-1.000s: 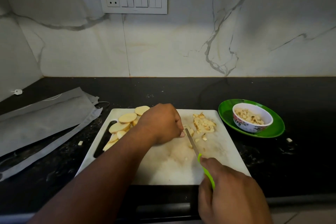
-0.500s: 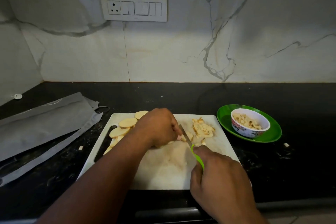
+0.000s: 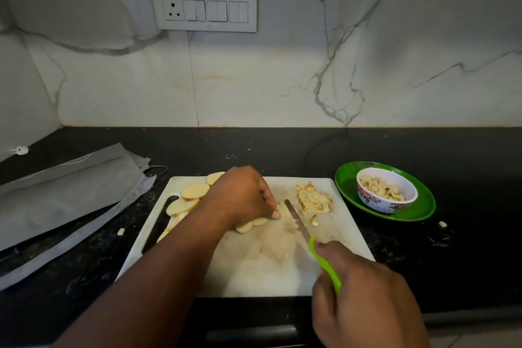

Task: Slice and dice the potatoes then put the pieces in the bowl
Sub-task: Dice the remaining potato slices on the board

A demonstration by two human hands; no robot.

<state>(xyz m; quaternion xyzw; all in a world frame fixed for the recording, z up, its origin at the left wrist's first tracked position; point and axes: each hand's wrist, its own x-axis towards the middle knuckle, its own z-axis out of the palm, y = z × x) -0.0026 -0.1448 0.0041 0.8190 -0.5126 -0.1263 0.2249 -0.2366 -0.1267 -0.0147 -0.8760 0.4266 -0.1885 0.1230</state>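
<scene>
A: Head view: where are the pale potato slices (image 3: 252, 224)?

B: Under the left hand (image 3: 243, 195), its grip curled over them on the white plastic cutting board (image 3: 254, 268).

A: The right hand (image 3: 364, 299)?

B: At five o'clock, clenched around the green-handled knife (image 3: 310, 243); blade just right of the slices. Diced pile (image 3: 313, 199) at one o'clock; white floral bowl (image 3: 387, 191) on the black tabletop (image 3: 466, 206) at three.

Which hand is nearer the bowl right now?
Right. The right hand, gripping the knife, sits below-left of the bowl; the left hand is farther left across the board.
</scene>
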